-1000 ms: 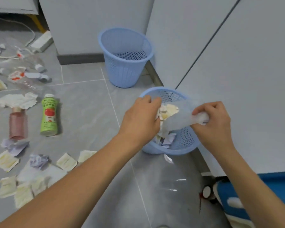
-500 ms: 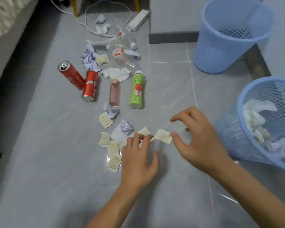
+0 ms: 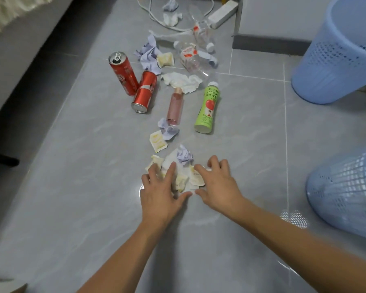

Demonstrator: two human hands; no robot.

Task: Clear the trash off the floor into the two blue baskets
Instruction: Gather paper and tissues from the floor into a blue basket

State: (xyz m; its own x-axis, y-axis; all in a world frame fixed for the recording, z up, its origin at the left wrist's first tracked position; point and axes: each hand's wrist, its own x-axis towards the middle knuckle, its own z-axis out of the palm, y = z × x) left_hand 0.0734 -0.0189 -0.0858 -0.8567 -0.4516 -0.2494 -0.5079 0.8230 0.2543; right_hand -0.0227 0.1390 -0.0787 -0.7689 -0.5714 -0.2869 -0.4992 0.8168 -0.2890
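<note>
A small heap of cream paper scraps (image 3: 185, 180) with a crumpled lilac ball (image 3: 184, 156) lies on the grey tile floor. My left hand (image 3: 160, 192) presses flat on the heap's left side, fingers spread. My right hand (image 3: 217, 185) cups its right side, fingers apart. Farther off lie two red cans (image 3: 133, 84), a pink bottle (image 3: 175, 107), a green juice bottle (image 3: 208, 107) and more crumpled paper (image 3: 181, 81). One blue basket (image 3: 338, 60) stands at the upper right, the other blue basket (image 3: 347, 193) at the right edge.
Clear plastic bottles (image 3: 193, 56), tissues (image 3: 171, 16) and a white power strip with cable (image 3: 221, 13) lie at the far end of the floor. A dark sofa base (image 3: 19, 66) runs along the left. White cabinet fronts (image 3: 279, 15) stand behind the far basket.
One second ago both hands held trash over the near basket. They have since come down to the floor and closed in around the paper heap, pushing scraps together.
</note>
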